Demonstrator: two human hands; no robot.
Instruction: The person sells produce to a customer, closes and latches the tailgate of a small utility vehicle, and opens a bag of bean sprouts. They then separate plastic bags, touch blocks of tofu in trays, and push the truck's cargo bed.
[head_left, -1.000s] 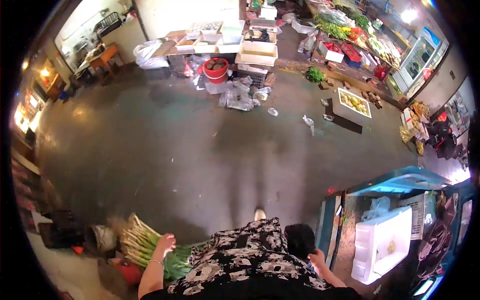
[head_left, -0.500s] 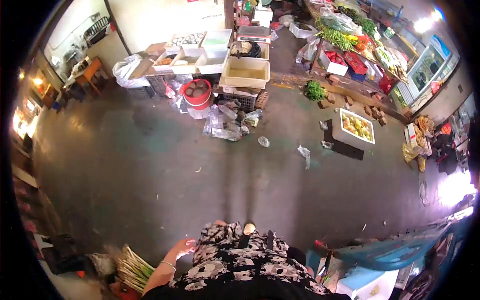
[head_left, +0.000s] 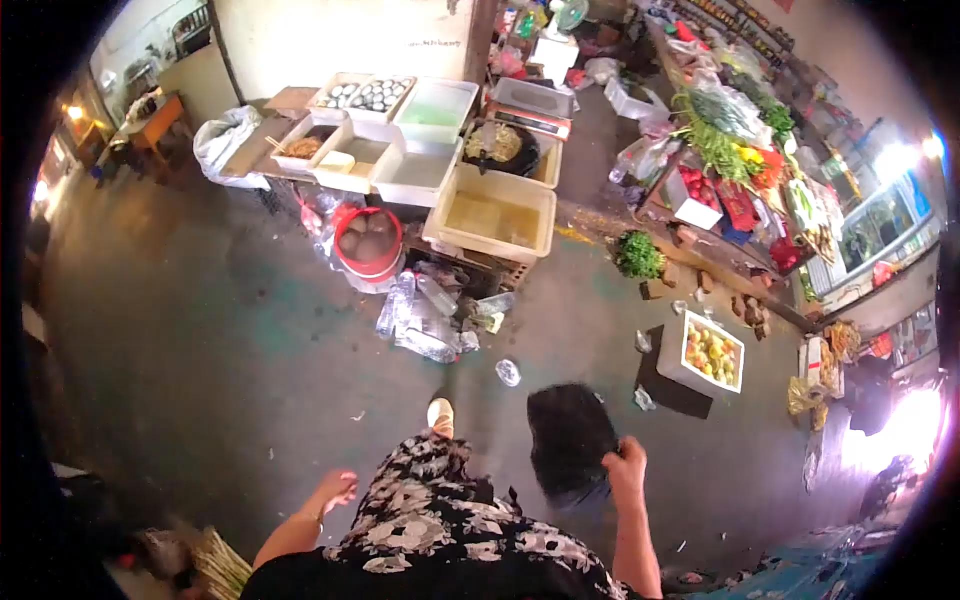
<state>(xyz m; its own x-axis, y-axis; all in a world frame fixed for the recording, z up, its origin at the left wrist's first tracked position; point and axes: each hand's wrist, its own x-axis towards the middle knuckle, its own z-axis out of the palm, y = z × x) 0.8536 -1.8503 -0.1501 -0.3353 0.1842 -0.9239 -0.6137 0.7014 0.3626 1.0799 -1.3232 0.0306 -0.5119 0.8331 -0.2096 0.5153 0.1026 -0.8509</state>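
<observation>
My right hand (head_left: 626, 464) is closed on the edge of a dark, blurred thing, possibly a black bag (head_left: 570, 440), which hangs over the floor beside my patterned clothing (head_left: 440, 510). On the other side, my left hand (head_left: 337, 489) hangs empty with its fingers loosely apart. Long pale vegetable stalks (head_left: 220, 565) lie at the bottom left, below my left hand. One light shoe (head_left: 440, 416) shows in front of my clothing.
Ahead stand a red bucket (head_left: 368, 245), plastic bottles (head_left: 425, 318) and a low table with tubs (head_left: 493, 215). At the right are a white box of fruit (head_left: 712, 352) and a vegetable stall (head_left: 730, 150). A blue edge (head_left: 820, 568) shows bottom right.
The tubs, bucket and bottles appear nearer. My right hand has come up into clear view with the black thing. The white foam box at the lower right has left the view.
</observation>
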